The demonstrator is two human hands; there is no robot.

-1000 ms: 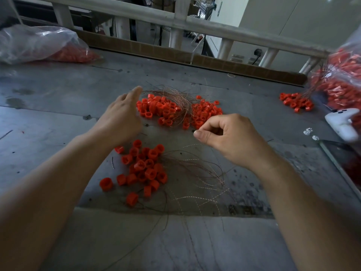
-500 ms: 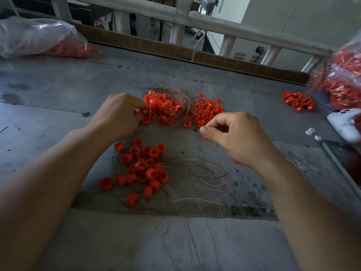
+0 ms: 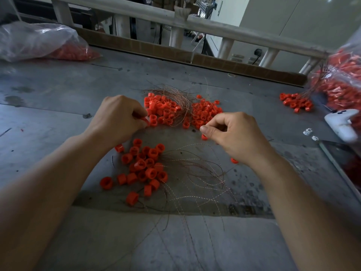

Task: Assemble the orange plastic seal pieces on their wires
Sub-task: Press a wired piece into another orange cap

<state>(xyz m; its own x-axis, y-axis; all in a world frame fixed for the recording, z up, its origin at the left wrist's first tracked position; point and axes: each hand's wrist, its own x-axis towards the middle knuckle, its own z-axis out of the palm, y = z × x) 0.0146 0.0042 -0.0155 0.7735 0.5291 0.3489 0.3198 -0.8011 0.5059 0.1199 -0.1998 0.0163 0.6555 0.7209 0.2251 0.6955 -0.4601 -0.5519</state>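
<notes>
Tabletop [image 3: 58, 106], left fingers [image 3: 136, 112] newly round seal [image 3: 145, 120]

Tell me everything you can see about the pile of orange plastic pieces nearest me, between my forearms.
The near pile of orange plastic seal pieces is a loose cluster of short, hollow, glossy cylinders lying at mixed angles on the grey metal table. Thin coppery twisted wires trail from it rightward and toward the near edge.

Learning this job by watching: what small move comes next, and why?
Probably draw the left hand, pinching an orange piece at the edge of the far pile, toward the right hand, whose thumb and forefinger are pinched together; whether they hold anything is too small to tell.
</notes>
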